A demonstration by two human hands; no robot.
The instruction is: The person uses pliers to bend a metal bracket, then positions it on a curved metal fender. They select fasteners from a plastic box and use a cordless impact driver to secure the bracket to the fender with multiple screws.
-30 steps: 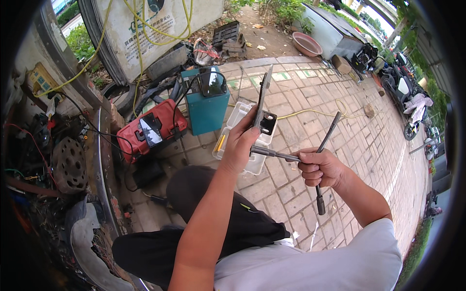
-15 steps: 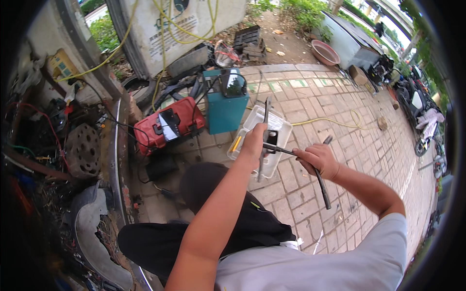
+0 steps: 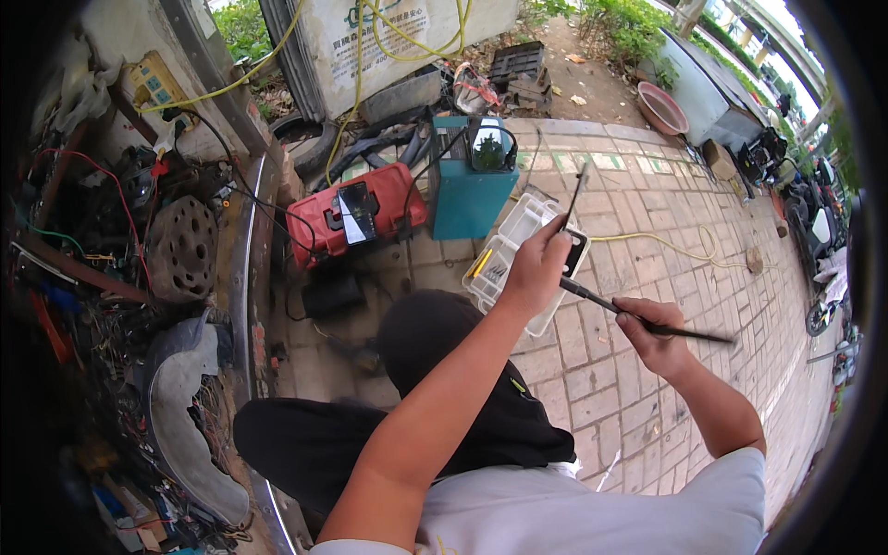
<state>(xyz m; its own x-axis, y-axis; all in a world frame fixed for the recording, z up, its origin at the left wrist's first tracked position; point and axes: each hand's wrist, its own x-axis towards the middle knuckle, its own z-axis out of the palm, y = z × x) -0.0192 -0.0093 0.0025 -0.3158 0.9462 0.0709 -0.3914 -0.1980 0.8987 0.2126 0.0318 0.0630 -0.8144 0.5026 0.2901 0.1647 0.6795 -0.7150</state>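
Observation:
My left hand (image 3: pixel 539 270) is closed around a long thin dark metal bar (image 3: pixel 575 196), whose upper end sticks out above the fist. From just beside that fist a dark T-handle wrench (image 3: pixel 592 296) runs toward my right hand (image 3: pixel 655 339), which is shut on its handle end. The crossbar extends to the right past my fingers. My left hand hides how the wrench's far end meets the bar. Below both hands an open clear plastic box (image 3: pixel 507 242) lies on the paving, with a yellow item (image 3: pixel 483 264) inside, partly covered by my left hand.
Left of the box stand a teal metal case (image 3: pixel 467 199) and a red toolbox (image 3: pixel 319 208) with a phone (image 3: pixel 355 215) on it. A yellow cable (image 3: pixel 657 239) crosses the paving. Scrap parts and wires crowd the far left, near a holed metal block (image 3: pixel 185 248).
The wrench's crossbar has swung from pointing down toward me to pointing right. My right hand has turned with it. The view has shifted, so the surroundings sit further right.

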